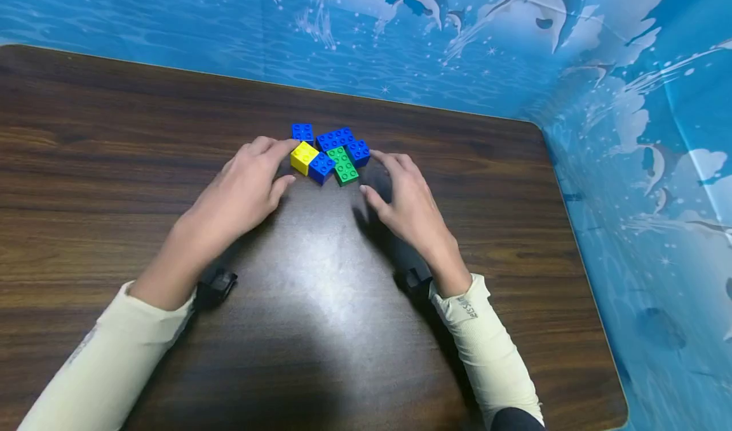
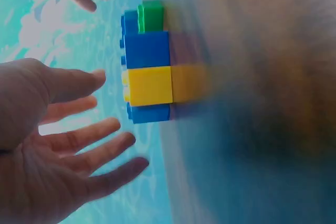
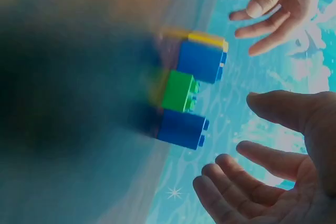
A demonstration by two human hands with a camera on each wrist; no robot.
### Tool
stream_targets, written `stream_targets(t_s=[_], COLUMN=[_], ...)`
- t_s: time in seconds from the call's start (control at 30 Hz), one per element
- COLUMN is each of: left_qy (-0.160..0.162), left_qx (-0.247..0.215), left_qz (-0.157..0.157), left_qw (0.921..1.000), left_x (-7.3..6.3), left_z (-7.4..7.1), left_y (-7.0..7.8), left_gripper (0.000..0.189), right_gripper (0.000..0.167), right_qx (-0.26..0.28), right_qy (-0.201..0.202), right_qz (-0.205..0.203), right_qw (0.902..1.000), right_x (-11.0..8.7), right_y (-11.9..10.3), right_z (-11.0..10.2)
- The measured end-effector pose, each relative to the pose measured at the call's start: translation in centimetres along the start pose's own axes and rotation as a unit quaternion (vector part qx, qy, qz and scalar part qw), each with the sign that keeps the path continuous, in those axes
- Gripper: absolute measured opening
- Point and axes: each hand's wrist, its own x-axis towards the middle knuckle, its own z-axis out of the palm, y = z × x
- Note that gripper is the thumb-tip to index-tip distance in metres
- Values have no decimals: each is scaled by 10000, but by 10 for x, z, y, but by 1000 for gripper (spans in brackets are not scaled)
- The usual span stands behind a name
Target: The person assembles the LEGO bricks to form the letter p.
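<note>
A loose cluster of toy building bricks lies on the table in the head view. It has a yellow brick (image 1: 304, 157), a green brick (image 1: 343, 166) and several blue bricks (image 1: 335, 139). My left hand (image 1: 246, 177) is at the cluster's left side, its index fingertip close by the yellow brick. On the other side, my right hand (image 1: 407, 197) has its index fingertip right by the rightmost blue brick (image 1: 358, 153). Both hands have their fingers spread and relaxed, gripping nothing. The left wrist view shows the yellow brick (image 2: 150, 85) beyond the fingers; the right wrist view shows the green brick (image 3: 178, 91).
The dark wood table (image 1: 143, 138) extends around the bricks. A blue curtain (image 1: 171, 24) printed with dolphins hangs behind the table and along its right side. Dark straps with small devices (image 1: 216, 286) sit at the wrists, below pale sleeves (image 1: 114, 361).
</note>
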Motion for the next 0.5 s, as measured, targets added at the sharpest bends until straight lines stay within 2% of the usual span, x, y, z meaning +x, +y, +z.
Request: stream_targets(t_s=[0.1,0.23,0.5], left_qy=[-282,-578,-834], left_qx=[-272,-373,-317], left_qz=[-114,-151,-364], left_qw=[9992,9975,9954], left_x=[14,26,39], left_z=[-2,-2,1], left_y=[-3,-6,-7], left_gripper=[58,61,58], right_gripper=[58,54,54], right_qx=[306,524,494], right_qy=[-65,-273,-623], right_qz=[39,15,100], right_qw=[9995,9983,9968], right_x=[15,34,54], right_y=[3,8,11], right_z=[-5,-8,-11])
